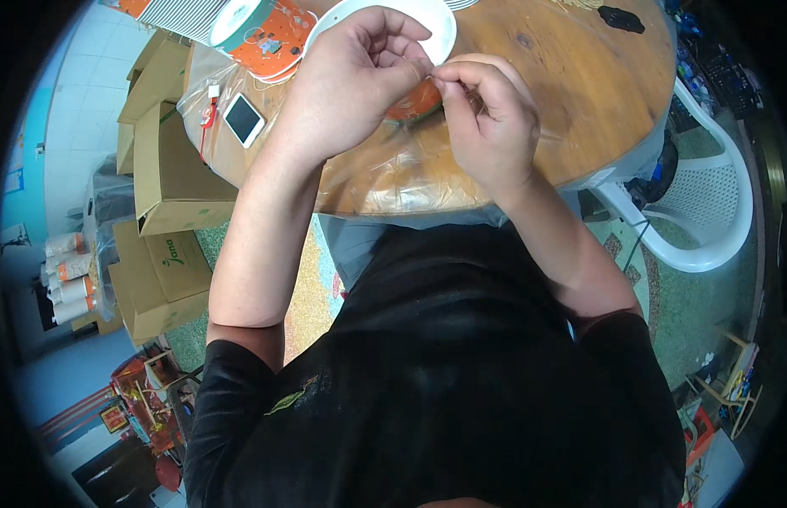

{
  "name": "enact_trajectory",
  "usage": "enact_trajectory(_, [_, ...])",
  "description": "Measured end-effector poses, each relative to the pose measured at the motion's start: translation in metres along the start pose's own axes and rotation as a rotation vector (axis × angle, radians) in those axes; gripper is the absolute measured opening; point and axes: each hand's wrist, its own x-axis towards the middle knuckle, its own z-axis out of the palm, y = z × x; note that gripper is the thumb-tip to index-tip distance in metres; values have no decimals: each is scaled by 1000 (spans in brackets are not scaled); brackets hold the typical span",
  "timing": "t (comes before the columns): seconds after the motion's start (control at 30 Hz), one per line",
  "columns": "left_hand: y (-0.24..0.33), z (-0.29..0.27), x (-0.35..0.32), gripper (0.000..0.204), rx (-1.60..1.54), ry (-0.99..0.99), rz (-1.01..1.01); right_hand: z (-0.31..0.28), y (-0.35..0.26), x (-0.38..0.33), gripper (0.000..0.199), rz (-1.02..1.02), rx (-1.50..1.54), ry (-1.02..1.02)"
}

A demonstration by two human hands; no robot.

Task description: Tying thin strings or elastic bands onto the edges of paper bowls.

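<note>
**Desk:** What are the hands doing?

**Photographer:** Both are raised over the near edge of a round wooden table (580, 93). The left hand (351, 85) is curled, fingers bent in, its fingertips (415, 61) meeting those of the right hand (487, 118) at the centre. The right hand is also closed into a pinch, thumb and forefinger pressed together where the two hands touch.

**Desk:** Holding what?

**Photographer:** An orange and green object (415, 103) shows just beneath and between the hands, mostly hidden by them. The pinch sits right at its upper edge; whether the fingers grip the object itself or something fine attached to it, I cannot tell.

**Desk:** And around them?

**Photographer:** A white plate (440, 25) lies just beyond the hands, towards the far side of the table. To the far left sits an orange and white printed container (271, 38), and nearer on the left a white phone (243, 118) with a cable, lying on clear plastic sheeting (385, 173) that covers the table's near edge. Cardboard boxes (160, 212) stack on the floor at left; a white plastic chair (707, 203) stands at right.
</note>
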Motion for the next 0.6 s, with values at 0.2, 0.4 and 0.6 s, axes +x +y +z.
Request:
enact_trajectory(0.2, [-12,-13,1,26,92,-47,137,0,-2,7,16,-26,-64,-32])
enact_trajectory(0.4, [-10,-6,-5,22,151,6,142,5,-3,7,14,133,30,-16])
enact_trajectory(0.6, [-3,2,-14,16,351,1,207,8,-2,6,22,194,167,69])
